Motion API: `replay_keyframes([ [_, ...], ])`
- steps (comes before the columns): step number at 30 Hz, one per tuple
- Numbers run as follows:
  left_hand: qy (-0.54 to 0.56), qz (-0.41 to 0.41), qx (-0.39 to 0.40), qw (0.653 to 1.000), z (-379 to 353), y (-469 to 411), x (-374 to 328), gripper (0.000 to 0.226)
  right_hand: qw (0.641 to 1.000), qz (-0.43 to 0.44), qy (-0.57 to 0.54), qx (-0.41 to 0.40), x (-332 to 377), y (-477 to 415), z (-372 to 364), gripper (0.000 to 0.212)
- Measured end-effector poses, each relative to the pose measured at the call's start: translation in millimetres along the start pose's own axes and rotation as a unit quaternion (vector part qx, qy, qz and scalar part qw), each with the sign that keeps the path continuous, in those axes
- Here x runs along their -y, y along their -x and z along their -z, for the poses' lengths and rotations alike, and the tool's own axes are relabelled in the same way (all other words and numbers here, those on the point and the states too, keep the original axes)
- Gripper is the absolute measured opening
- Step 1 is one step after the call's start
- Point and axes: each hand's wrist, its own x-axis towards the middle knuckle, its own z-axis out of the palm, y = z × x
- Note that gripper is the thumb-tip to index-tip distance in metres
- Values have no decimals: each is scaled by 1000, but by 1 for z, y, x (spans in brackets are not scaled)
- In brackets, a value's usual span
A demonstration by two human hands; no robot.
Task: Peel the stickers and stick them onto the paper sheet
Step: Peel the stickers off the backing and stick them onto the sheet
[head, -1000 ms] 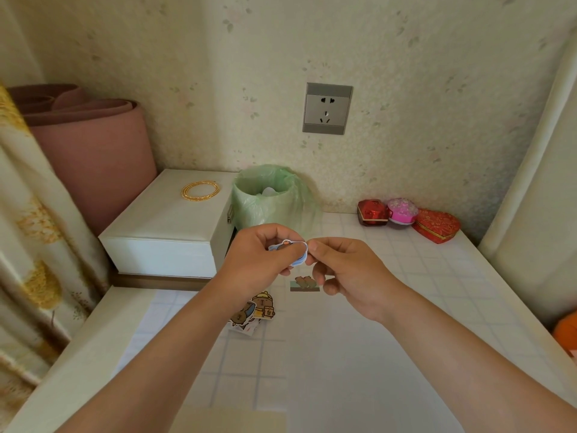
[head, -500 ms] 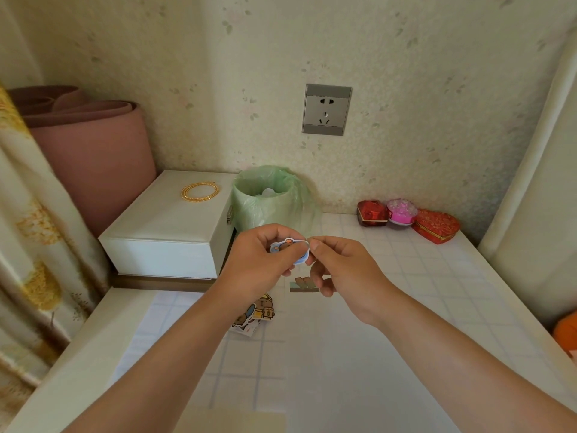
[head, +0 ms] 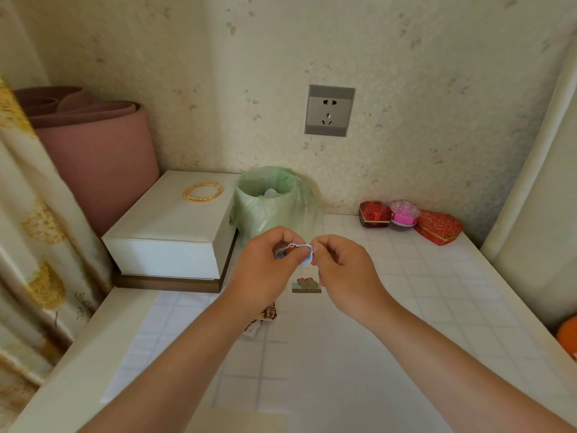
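Both hands are raised above the table with a small cartoon sticker (head: 295, 252) between them. My left hand (head: 263, 273) pinches the sticker's left part with thumb and fingers. My right hand (head: 342, 271) pinches its right edge, where a pale backing curls. Below them lies the gridded paper sheet (head: 312, 354) flat on the table. One sticker (head: 306, 285) with brown figures is stuck on the sheet under my hands. A small pile of loose stickers (head: 263, 318) lies by my left wrist, partly hidden by it.
A green-lined bin (head: 271, 201) stands just behind my hands. A white box (head: 175, 232) with a gold bracelet (head: 203, 191) sits at the left. Red and pink gift boxes (head: 406, 217) line the wall at the right. A curtain hangs at the left edge.
Both hands stay together on the sticker and have risen slightly toward the bin; the sticker's face now shows more between the fingers.
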Motion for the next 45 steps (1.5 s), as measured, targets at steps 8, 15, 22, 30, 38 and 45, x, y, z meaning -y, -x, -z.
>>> replay_keyframes([
  [8, 98, 36, 17, 994, -1, 2, -4, 5, 958, -142, -236, 76, 6, -3, 10, 25],
  [15, 77, 40, 29, 996, 4, 1, -8, 8, 959, -146, -224, 92, 1, -5, 19, 17],
  [22, 71, 56, 30, 995, 9, 3, -14, 7, 973, -102, -186, 93, 1, -5, 23, 16],
  [30, 59, 37, 46, 997, 11, 5, -11, 7, 997, -38, -36, 57, 3, -3, 17, 22],
  [38, 88, 75, 16, 993, 12, 5, -12, 5, 988, -56, -116, 81, 1, -4, 19, 18],
  [45, 120, 85, 25, 989, 12, 4, -13, 6, 989, -55, -121, 69, 2, -4, 18, 19],
])
